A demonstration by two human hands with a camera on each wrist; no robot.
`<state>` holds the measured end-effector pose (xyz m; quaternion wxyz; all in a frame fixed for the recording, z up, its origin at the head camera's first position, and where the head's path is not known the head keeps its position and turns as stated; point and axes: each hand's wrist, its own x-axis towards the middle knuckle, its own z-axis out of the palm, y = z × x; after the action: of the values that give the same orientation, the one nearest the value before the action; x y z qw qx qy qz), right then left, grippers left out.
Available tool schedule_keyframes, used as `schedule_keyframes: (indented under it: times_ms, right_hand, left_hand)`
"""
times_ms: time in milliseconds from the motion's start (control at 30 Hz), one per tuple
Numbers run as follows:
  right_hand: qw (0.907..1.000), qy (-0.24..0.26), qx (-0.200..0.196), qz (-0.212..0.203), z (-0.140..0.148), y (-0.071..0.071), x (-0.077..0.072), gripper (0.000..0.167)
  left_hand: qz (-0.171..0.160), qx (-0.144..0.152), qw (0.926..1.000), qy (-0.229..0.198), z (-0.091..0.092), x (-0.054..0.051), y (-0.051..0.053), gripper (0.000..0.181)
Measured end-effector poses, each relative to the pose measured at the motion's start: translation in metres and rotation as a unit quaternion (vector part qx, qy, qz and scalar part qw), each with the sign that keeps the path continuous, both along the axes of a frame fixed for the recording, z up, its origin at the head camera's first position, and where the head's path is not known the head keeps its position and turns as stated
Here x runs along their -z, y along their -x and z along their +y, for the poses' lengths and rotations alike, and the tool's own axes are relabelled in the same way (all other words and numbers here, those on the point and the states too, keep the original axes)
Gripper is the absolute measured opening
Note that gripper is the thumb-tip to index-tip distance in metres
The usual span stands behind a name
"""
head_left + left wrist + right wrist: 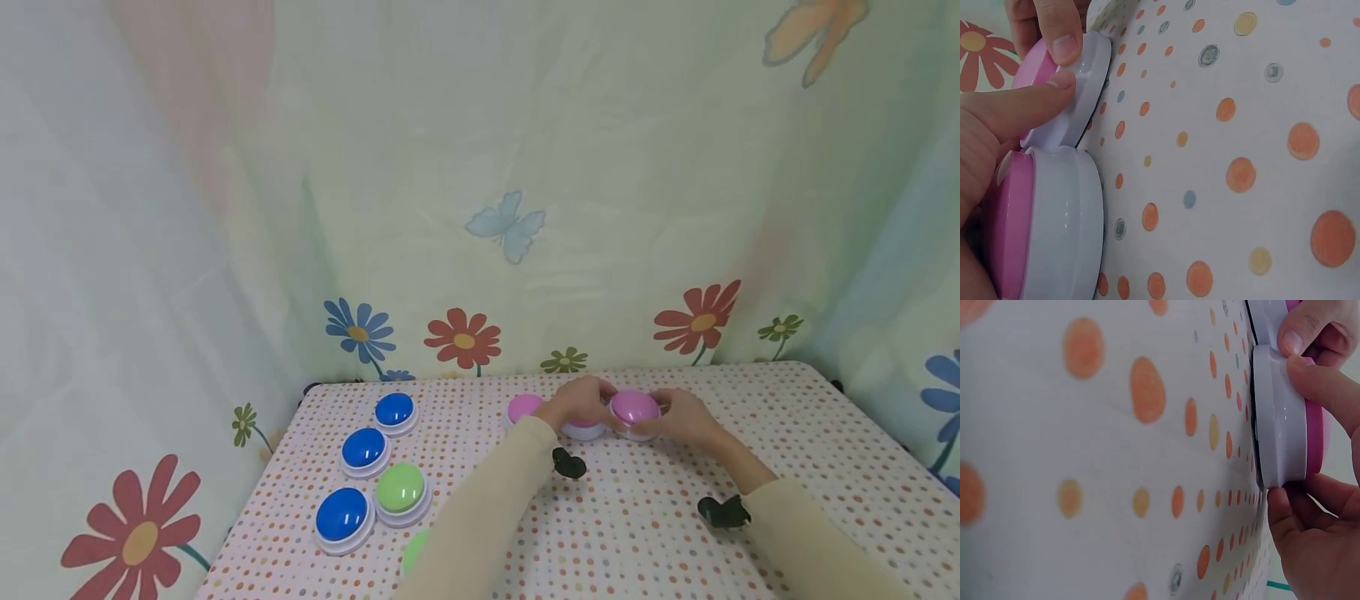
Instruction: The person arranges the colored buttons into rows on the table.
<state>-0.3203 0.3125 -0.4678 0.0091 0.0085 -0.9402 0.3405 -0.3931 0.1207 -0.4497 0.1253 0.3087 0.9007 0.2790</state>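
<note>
Three pink push buttons on white round bases form a row at the back of the table. At its right end stands the right-hand pink button [634,407]. The right hand [688,417] grips its right side, thumb in front and fingers behind. From the other side, the left hand [581,402] holds the same button, its thumb near the right thumb on the white base [1282,419]. Under the left hand is the middle pink button [1007,231], partly covered, its base close beside the held one. The left-hand pink button [523,407] is partly behind the left wrist.
Three blue buttons [363,448] stand in a slanting line on the table's left side. A green button [400,488] is beside them, and another green button [414,550] is partly hidden by the left sleeve. A flowered curtain [600,208] hangs behind the dotted tablecloth [622,533].
</note>
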Motion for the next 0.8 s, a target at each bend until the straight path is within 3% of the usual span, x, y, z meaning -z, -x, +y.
schedule_keyframes:
  times_ms: [300, 633, 800]
  right_hand:
    - [0.9996, 0.023, -0.015, -0.006, -0.002, 0.002, 0.006, 0.094]
    - [0.9997, 0.026, 0.003, -0.006, -0.007, -0.003, -0.002, 0.09]
    - [0.9996, 0.01, -0.008, -0.026, -0.008, -0.003, -0.009, 0.095]
  left_hand:
    - [0.017, -0.014, 0.9997, 0.007, -0.003, 0.004, -0.003, 0.062]
    - [0.029, -0.01, 0.9995, 0.01, -0.003, -0.001, -0.005, 0.062]
    - [0.047, -0.02, 0.9985, 0.017, -0.006, 0.0, -0.005, 0.08]
